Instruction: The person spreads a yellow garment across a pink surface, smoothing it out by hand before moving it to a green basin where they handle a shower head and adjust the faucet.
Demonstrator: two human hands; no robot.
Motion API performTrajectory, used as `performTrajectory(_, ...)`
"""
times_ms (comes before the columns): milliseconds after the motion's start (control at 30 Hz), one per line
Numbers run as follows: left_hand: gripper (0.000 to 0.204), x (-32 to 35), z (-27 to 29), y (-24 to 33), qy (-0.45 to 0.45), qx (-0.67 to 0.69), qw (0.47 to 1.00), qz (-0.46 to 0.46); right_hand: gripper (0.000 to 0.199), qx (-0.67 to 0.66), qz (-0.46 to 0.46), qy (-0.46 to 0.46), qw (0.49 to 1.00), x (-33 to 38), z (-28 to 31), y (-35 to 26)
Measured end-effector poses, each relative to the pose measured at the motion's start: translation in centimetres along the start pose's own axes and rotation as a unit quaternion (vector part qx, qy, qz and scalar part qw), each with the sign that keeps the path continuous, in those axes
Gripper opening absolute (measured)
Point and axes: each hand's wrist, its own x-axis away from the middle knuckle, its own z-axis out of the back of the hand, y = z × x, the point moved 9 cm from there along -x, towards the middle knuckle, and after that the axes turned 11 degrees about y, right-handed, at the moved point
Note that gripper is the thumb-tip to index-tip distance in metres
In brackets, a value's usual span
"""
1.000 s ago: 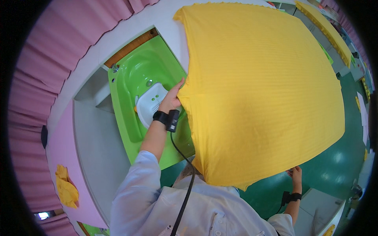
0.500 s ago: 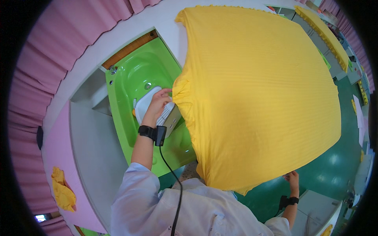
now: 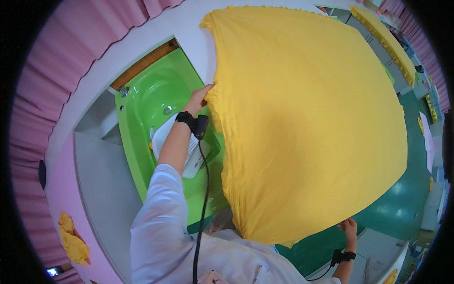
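A large yellow cloth cover with gathered edges is spread out in front of me and takes up most of the view. My left hand is closed on its left edge, above a green baby bathtub. At the cover's near right edge, my right hand pinches the fabric, its fingertips partly hidden. The cloth hides whatever lies beneath it. Inside the tub, partly behind my left forearm, sits a white plastic basket or seat with slots.
A pale counter surrounds the tub, with pink curtains behind. A crumpled yellow cloth lies on the pink surface at left. A grey-white cabinet stands near my right arm. Another yellow-covered unit is at far right.
My left hand has moved up and away from me along the cover's left edge, pulling that edge out straighter. My right hand has shifted slightly down, still at the near right edge.
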Motion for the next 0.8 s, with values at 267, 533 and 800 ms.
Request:
performTrajectory(267,0.047,-5.5,-1.8,-1.2,-0.092,0.127,0.951,0.266,0.019,-0.026,-0.040,0.027,0.998,-0.7,0.1,0.9)
performTrajectory(533,0.043,-2.4,-3.2,7.7,-0.185,0.082,0.978,0.058,0.019,-0.024,-0.046,0.067,0.996,-1.1,-1.5,0.4)
performTrajectory(800,0.067,3.9,2.1,18.4,-0.087,-0.048,0.953,-0.285,0.018,-0.007,-0.046,0.057,0.997,-1.4,-0.5,1.4)
